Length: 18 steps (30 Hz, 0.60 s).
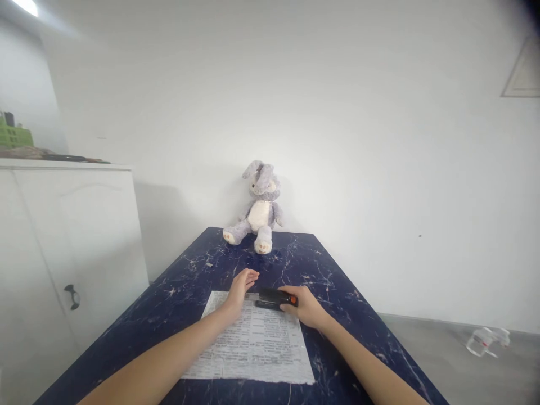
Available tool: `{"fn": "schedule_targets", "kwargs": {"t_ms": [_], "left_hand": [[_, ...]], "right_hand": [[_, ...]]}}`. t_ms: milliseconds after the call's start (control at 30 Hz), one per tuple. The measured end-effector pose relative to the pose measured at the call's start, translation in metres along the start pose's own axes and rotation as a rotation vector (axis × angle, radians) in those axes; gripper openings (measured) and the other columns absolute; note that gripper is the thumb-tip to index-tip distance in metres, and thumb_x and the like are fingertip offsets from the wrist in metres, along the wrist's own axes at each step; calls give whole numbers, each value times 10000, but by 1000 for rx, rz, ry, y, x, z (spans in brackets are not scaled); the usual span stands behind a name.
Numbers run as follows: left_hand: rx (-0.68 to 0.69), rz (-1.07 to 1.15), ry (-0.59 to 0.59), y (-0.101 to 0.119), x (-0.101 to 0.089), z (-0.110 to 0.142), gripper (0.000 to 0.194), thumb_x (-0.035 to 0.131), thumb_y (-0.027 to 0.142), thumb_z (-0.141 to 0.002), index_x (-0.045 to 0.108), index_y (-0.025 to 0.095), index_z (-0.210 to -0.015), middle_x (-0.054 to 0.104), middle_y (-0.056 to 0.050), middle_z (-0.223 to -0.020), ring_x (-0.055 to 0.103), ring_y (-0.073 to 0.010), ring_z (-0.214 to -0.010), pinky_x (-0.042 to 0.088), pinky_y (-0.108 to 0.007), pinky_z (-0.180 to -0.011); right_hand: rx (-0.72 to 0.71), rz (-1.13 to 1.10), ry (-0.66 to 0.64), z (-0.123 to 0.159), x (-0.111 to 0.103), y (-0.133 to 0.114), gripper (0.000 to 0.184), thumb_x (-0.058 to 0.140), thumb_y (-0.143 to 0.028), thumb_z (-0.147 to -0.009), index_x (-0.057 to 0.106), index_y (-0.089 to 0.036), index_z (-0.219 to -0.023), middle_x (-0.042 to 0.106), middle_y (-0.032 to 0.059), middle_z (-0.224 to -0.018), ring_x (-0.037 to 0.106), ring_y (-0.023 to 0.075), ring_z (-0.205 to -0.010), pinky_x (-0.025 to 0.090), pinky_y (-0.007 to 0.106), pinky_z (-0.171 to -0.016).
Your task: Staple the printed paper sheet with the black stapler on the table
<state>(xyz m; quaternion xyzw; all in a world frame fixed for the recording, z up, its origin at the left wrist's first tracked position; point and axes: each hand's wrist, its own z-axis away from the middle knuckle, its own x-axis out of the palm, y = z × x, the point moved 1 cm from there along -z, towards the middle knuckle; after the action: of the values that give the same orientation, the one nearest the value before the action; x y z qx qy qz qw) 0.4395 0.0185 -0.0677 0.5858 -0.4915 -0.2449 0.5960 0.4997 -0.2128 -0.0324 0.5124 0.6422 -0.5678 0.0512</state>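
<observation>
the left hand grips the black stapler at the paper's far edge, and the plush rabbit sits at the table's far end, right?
Not quite: the head view shows the right hand gripping the black stapler at the far edge of the paper. The plush rabbit sits at the far end of the table.

1. 1 left hand [239,291] and 1 right hand [305,305], so that makes 2 hands, on 2 bare arms [358,354].
2. 1 black stapler [272,298].
3. 1 sheet of paper [257,349] that I can count.
4. 1 blue table [169,304].
5. 1 toy bunny [259,214], with 2 floppy ears [253,168] and 2 feet [263,247].
6. 1 white cupboard [99,225], with 1 handle [73,297] showing.
7. 1 green basket [16,137].
8. 1 bright light [27,6].
9. 1 little dark spot [419,235] on 1 wall [358,140].
10. Some clear plastic stuff [485,341], but I can't tell if it's 1 piece or more.
</observation>
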Motion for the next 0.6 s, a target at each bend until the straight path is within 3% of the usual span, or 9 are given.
{"fn": "schedule_targets", "kwargs": {"t_ms": [100, 167, 267, 333, 467, 600], "left_hand": [[-58, 98, 9, 1, 3, 4, 396, 672, 550, -809, 599, 194, -967, 710, -102, -1137, 689, -233, -1020, 481, -399, -987], [-141, 161, -67, 2, 6, 8, 385, 717, 515, -802, 550, 226, -994, 703, -57, -1107, 704, -205, -896, 511, -392, -924], [-230, 240, -236, 2, 11, 15, 410, 754, 518, -798, 533, 244, -1009, 693, -23, -1003, 701, -201, -826, 534, -382, -846], [-256, 272, -281, 0, 12, 17, 428, 776, 521, -782, 555, 232, -1008, 687, -24, -942, 688, -197, -815, 530, -339, -773], [-281, 289, -262, -7, 8, 13, 450, 857, 470, -700, 616, 185, -950, 661, -15, -802, 626, -151, -690, 448, -251, -624], [-273, 264, -239, -10, 6, 8, 409, 874, 440, -692, 657, 154, -890, 682, -57, -831, 645, -170, -736, 468, -269, -676]], "right_hand": [[-39, 46, 110, 0, 1, -1, 302, 652, -235, -825, 724, -221, -1117, 747, 48, -963, 682, 256, -860, 526, 369, -811], [-116, 103, 189, 1, 2, 0, 334, 613, -215, -861, 700, -245, -1183, 742, 75, -1079, 695, 280, -965, 547, 406, -868], [-330, 299, 287, 2, 4, 0, 437, 518, -107, -885, 669, -259, -1266, 709, 103, -1231, 663, 296, -1150, 538, 481, -983], [-495, 458, 307, 4, 6, -5, 512, 459, -30, -892, 649, -263, -1306, 709, 100, -1246, 640, 287, -1212, 515, 517, -1036], [-719, 681, 267, 9, 13, -23, 533, 443, -9, -936, 591, -267, -1379, 719, 94, -1239, 653, 272, -1205, 524, 521, -1046], [-745, 753, 313, 9, 14, -29, 529, 458, -11, -933, 577, -241, -1394, 730, 104, -1211, 683, 285, -1149, 555, 527, -999]]}}
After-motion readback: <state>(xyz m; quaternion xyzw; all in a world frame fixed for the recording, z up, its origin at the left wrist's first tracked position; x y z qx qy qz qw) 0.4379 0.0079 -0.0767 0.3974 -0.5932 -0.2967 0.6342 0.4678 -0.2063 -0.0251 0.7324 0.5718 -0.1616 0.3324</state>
